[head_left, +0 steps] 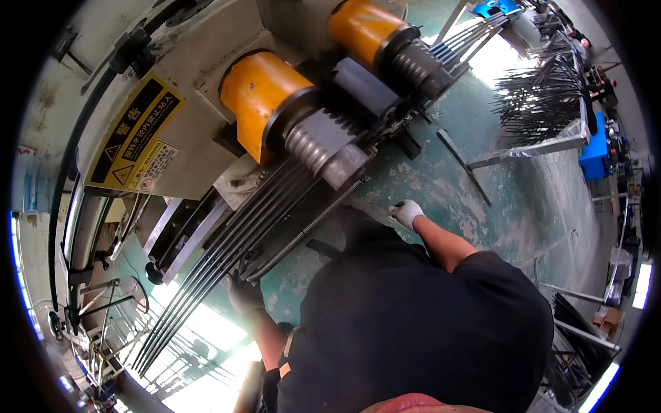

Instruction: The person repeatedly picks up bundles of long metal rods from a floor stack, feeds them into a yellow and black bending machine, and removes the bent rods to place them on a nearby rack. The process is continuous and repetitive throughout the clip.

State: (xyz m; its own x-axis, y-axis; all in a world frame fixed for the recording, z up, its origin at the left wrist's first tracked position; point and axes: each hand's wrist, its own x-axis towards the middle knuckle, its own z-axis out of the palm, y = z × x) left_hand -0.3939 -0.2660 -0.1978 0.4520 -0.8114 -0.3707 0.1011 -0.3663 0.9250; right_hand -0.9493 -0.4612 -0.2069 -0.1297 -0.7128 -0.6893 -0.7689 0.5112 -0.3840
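While the person leaned over the tube-bending machine [206, 117], the left hand [244, 294], in a dark glove, was closed around the bundle of long dark metal rods [206, 275] just below the machine's lower edge. These rods ran from the grooved steel roller [323, 141], beside the nearer orange cylinder [258, 96], down toward the lower left. The right hand [406, 212], in a white glove, lay well apart from the rods, over the worn green floor [482, 199]; whether its fingers gripped anything could not be told. A second orange cylinder [361, 24] fed another rod bundle [461, 38] toward the upper right. A yellow warning label [134, 138] marked the machine's left face.
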